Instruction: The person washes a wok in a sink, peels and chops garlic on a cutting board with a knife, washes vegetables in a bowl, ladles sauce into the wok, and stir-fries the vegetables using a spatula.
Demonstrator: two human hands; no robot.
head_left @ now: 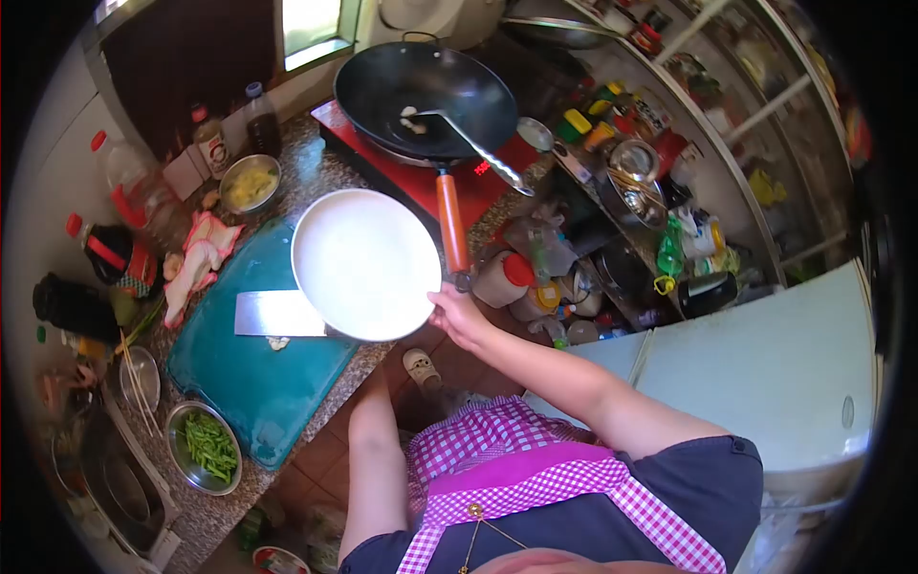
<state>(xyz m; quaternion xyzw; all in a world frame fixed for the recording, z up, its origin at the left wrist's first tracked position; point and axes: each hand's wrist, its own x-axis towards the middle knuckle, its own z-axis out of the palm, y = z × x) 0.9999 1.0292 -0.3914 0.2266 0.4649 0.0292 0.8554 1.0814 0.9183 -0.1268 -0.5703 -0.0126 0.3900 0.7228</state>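
My right hand [457,316] is closed on the rim of a round white plate [368,263], which is tilted over the edge of the teal cutting board [239,383]. My left hand is hidden behind the plate; only the forearm shows below it. A cleaver [277,314] lies on the board, its handle end covered by the plate, with a small pale scrap [278,342] beside the blade. Behind the plate, a black wok [382,91] with a wooden handle sits on a red cooktop [492,182]. A metal spatula [483,153] rests in the wok near some pale bits.
A bowl of chopped greens [204,448] stands by the board's near corner. A bowl of yellow pieces [251,184], a pink-and-white cloth [199,258] and several bottles line the left side. Jars and containers crowd the right, beside a pale fridge [755,354].
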